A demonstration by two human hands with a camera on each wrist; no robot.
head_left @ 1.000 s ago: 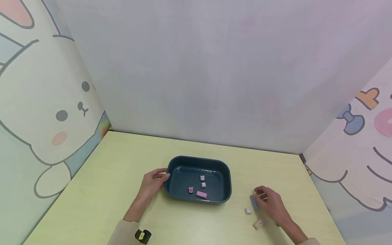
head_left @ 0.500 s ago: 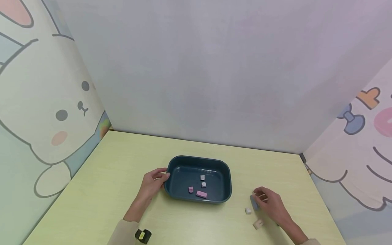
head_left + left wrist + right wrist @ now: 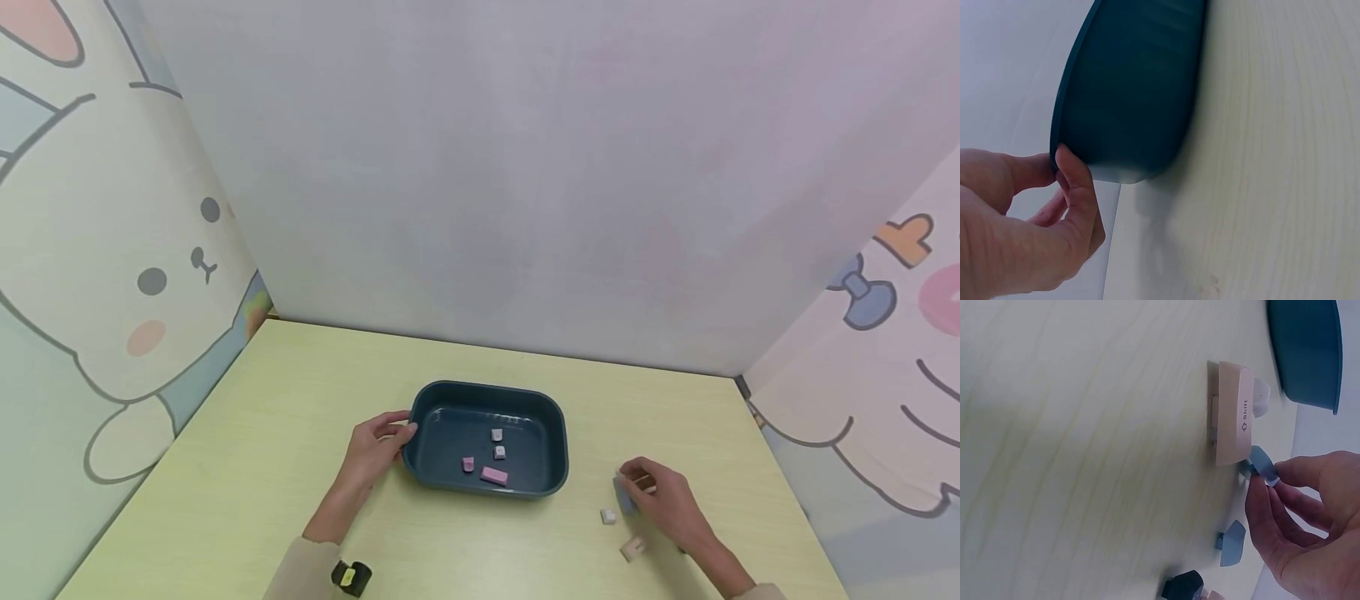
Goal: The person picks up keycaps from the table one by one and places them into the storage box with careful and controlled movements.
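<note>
My left hand pinches the left rim of a dark teal tray; the left wrist view shows thumb and fingers on either side of that rim. Inside the tray lie two white keycaps and two pink keycaps, one of them long. On the right, my right hand pinches a blue keycap between thumb and fingertips, low over the table. Close beside it in the right wrist view stands a long beige Shift keycap, with a white keycap partly hidden behind it.
Another blue keycap and a dark keycap lie below my right hand in the right wrist view. A black object with a yellow patch is by my left sleeve. Walls rise behind and beside the pale yellow table.
Almost nothing differs. My right fingers close slightly at the blue keycap, while my left hand and the tray stay in place.
</note>
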